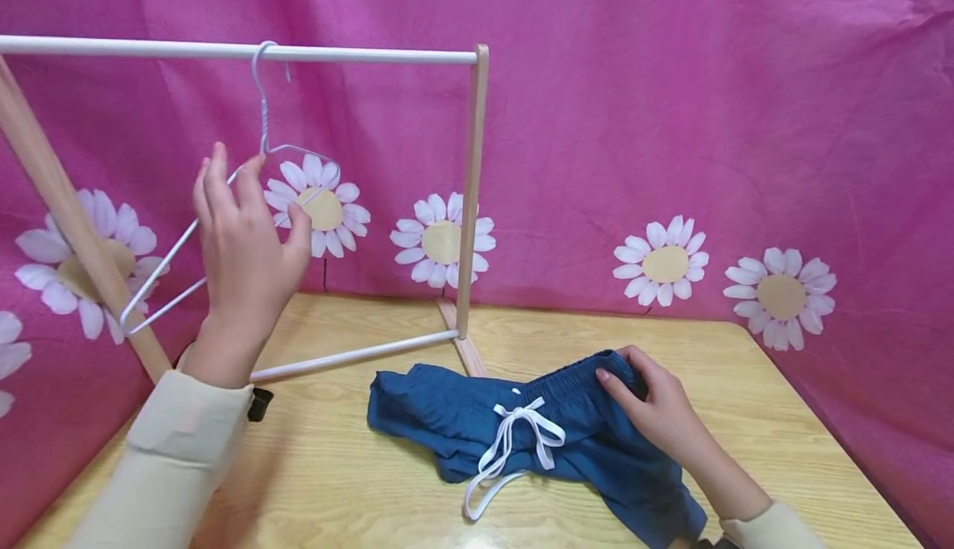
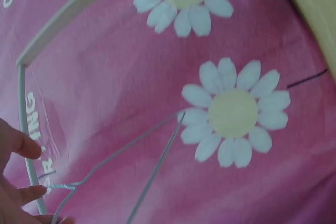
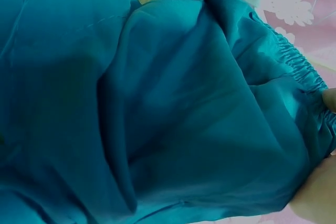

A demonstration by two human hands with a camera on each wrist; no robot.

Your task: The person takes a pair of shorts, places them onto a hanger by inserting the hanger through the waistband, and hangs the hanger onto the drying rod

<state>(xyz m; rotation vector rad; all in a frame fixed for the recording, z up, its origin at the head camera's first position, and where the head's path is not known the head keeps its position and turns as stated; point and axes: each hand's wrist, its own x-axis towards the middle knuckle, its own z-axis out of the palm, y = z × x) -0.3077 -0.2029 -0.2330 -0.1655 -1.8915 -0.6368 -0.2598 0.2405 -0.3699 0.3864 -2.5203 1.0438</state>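
A white wire hanger (image 1: 263, 122) hangs by its hook from the top bar of a small clothes rack (image 1: 387, 55). My left hand (image 1: 249, 255) is raised at the hanger's shoulder, fingers and thumb spread apart; whether a fingertip touches the wire I cannot tell. In the left wrist view those fingers reach in beside the twisted hanger neck (image 2: 62, 186). Dark blue drawstring shorts (image 1: 440, 416) lie rumpled on the table, with a white cord (image 1: 507, 441) tied in a bow. My right hand (image 1: 667, 412) pinches the right end of their elastic waistband (image 3: 302, 66).
The rack's wooden legs (image 1: 472, 201) and white lower bar (image 1: 350, 356) stand on the wood-grain table (image 1: 320, 466), behind and left of the shorts. A pink cloth backdrop (image 1: 581, 118) printed with white daisies rises behind the table and along its sides.
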